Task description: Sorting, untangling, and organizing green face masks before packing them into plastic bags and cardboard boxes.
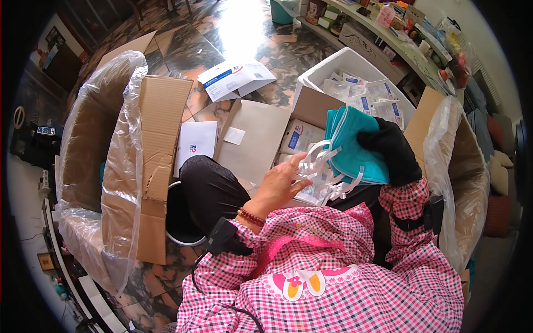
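The right hand [393,149], in a black glove, is clamped on a stack of teal masks [352,145] at the right side of the open carton [315,105], while the left hand [277,182] is at their white loops [318,157], its fingers closed or not, I cannot tell.

1 teal bin [282,14] stands near a cluttered cabinet [366,51].

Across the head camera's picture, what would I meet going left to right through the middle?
Plastic-lined cardboard box → black bucket → bare left hand → teal masks → black-gloved right hand → second plastic-lined box.
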Motion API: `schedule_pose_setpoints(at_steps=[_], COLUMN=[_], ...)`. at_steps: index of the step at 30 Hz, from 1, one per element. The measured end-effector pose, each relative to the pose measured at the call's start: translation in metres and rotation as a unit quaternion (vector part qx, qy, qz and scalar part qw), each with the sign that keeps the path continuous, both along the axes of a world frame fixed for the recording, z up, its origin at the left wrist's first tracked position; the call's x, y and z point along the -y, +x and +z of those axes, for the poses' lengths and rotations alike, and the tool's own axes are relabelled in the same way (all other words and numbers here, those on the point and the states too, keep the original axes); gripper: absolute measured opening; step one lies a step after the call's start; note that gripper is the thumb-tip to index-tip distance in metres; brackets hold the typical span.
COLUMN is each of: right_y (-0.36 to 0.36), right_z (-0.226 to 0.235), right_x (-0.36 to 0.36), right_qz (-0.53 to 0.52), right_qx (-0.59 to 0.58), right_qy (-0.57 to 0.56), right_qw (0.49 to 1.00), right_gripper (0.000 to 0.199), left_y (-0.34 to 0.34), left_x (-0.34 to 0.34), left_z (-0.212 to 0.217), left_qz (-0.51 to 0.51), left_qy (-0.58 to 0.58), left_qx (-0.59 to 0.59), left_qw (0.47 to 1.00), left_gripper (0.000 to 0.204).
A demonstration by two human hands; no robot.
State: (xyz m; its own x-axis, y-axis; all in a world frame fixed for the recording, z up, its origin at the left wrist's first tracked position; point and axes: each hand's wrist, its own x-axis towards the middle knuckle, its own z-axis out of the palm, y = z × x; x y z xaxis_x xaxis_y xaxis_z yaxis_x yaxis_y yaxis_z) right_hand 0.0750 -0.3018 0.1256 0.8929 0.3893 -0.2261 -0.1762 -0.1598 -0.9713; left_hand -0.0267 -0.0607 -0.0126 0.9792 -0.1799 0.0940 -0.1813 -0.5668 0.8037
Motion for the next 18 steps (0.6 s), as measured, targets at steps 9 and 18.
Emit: schedule_pose_setpoints(at_steps=[9,18], right_y=[0.001,0.008], right_z=[0.008,0.01], right_x=[0.008,0.031], right_qz=[0.036,-0.014], right_qx=[0.055,0.065], right_qy=[-0.028,0.004], right_qw=[0.997,0.998], right_gripper=[0.037,0.038], left_y=[0.021,0.012], left_x=[0.025,0.01], left_z=[-0.011,-0.019], left_qz=[-0.053,-0.085], left_qy=[-0.106,-0.095], left_qx=[-0.034,0.019], left_qw=[0.992,0.992], left_gripper=[0.056,0.014])
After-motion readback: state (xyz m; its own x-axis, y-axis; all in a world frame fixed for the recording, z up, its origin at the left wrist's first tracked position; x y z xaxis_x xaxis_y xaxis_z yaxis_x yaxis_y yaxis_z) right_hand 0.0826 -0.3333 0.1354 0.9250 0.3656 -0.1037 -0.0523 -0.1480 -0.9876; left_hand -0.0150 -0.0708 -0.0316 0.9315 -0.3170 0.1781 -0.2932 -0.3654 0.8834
